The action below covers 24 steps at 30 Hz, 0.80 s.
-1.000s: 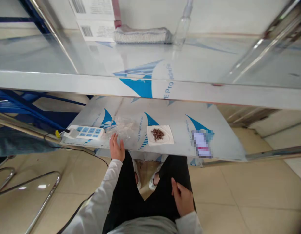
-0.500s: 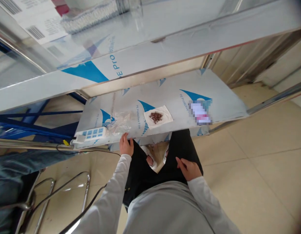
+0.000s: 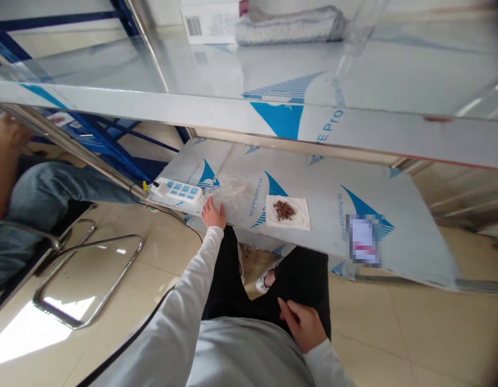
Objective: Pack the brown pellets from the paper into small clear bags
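Note:
My left hand (image 3: 213, 213) rests at the front edge of the film-covered shelf (image 3: 313, 177), fingers apart. It lies just in front of a crumpled clear plastic bag (image 3: 233, 193) and next to a white power strip (image 3: 179, 190) with blue sockets; whether the fingertips touch the bag I cannot tell. My right hand (image 3: 304, 325) lies on my right thigh with its fingers curled in and nothing visible in it. Farther right on the shelf, a small heap of brown pieces (image 3: 284, 210) sits on a white cloth or tissue (image 3: 301, 219). A phone-like item (image 3: 364, 240), blurred out, lies beyond it.
Above is a higher shelf (image 3: 192, 110) carrying a white box (image 3: 211, 21) and a rolled bubble-wrap-like bundle (image 3: 289, 26). At left, another person's jeans-clad leg (image 3: 63, 183) shows beside a metal-framed chair (image 3: 87, 317). A black cable (image 3: 172, 217) hangs below the power strip.
The view has turned left and up, showing more of the upper shelf and the other person. My left hand has moved further onto the shelf edge; my right hand stays on my thigh.

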Motion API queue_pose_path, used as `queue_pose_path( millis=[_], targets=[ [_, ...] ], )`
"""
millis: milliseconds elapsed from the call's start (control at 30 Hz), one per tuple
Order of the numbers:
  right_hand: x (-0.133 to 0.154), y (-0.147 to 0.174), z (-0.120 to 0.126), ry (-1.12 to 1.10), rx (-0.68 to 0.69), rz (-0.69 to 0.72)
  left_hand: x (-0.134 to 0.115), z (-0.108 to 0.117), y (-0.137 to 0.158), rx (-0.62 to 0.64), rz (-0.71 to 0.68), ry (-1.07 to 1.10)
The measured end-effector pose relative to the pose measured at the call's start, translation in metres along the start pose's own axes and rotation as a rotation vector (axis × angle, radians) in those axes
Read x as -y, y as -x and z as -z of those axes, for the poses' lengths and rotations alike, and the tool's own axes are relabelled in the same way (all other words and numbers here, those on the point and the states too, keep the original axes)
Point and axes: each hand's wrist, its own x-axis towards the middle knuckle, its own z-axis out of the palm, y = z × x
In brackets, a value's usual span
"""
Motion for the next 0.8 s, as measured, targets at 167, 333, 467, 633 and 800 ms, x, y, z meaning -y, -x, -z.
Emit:
queue_pose_path(
  millis=[167,333,467,633,800],
  targets=[
    [0.012,-0.018,-0.001,-0.056,-0.013,0.050,0.005,0.010,-0.032,0.090,0.032,-0.061],
    [0.020,-0.019,-0.016,-0.117,-0.089,-0.025,0.007,0.020,-0.040,0.143,-0.079,-0.111],
    [0.024,-0.017,-0.024,-0.134,-0.084,-0.080,0.005,0.030,-0.037,0.136,-0.190,-0.082],
    [0.022,-0.021,-0.012,-0.119,-0.130,-0.098,-0.002,0.047,-0.027,0.108,-0.268,0.006],
    [0.030,-0.047,0.008,-0.151,-0.322,-0.098,-0.025,0.060,0.000,-0.080,-0.292,0.084]
  ],
)
